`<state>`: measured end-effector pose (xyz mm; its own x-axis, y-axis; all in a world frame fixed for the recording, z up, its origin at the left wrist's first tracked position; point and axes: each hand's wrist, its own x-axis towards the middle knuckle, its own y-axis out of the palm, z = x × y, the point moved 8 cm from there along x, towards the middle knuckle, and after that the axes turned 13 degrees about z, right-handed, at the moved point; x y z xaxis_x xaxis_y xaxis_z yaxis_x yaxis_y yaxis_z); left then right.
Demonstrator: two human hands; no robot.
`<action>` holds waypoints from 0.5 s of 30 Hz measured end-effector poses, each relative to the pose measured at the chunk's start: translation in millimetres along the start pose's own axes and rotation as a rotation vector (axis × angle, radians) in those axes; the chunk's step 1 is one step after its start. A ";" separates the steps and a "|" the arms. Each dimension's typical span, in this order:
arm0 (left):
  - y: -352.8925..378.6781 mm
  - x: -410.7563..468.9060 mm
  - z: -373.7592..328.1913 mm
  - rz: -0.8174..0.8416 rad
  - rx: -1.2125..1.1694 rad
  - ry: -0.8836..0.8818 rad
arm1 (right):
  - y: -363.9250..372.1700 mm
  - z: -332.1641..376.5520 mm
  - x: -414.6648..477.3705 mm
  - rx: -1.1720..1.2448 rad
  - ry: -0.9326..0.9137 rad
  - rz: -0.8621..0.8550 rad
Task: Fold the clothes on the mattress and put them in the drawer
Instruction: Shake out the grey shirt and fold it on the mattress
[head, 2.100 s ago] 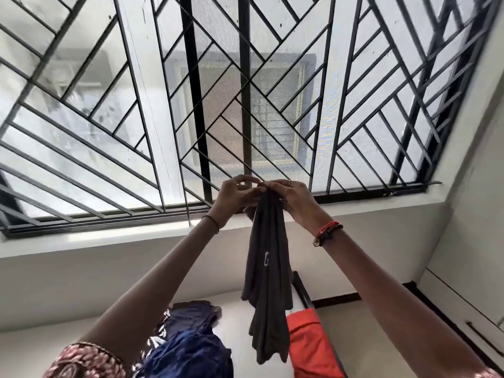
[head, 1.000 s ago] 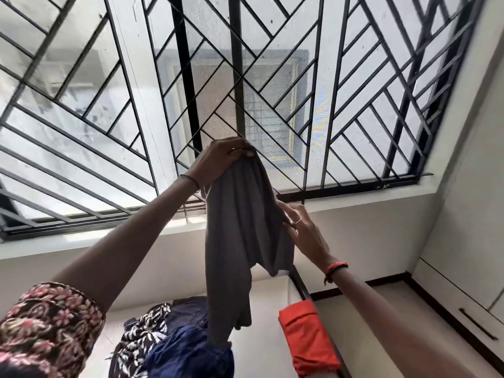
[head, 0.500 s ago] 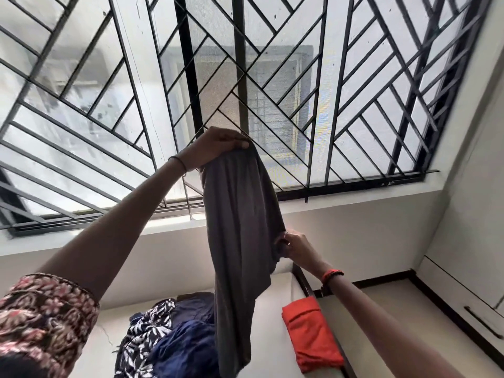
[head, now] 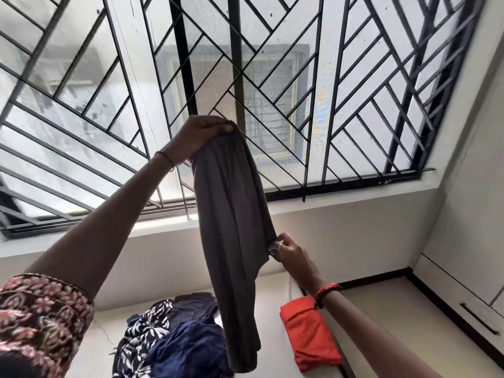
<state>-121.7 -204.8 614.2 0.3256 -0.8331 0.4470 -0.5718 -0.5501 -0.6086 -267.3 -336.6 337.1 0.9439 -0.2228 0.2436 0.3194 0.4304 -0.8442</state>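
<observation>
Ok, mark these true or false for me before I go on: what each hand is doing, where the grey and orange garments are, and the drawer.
1. The left hand grips the grey garment by its top, raised in front of the window. True.
2. The right hand hangs free. False: its fingers pinch the grey garment's right edge.
3. The orange garment lies folded on the mattress. True.
4. The grey garment lies flat on the mattress. False: it hangs in the air above the unfolded clothes.
5. The drawer at the right stands pulled open. False: it looks shut, its front flush.
</observation>
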 end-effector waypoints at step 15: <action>-27.1 5.9 7.8 -0.110 -0.157 -0.031 | -32.8 1.3 23.3 -0.022 -0.040 -0.081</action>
<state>-98.4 -195.2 628.2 0.4147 -0.7709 0.4835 -0.6410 -0.6246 -0.4461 -255.7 -354.7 371.1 0.9176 -0.2208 0.3305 0.3938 0.3926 -0.8311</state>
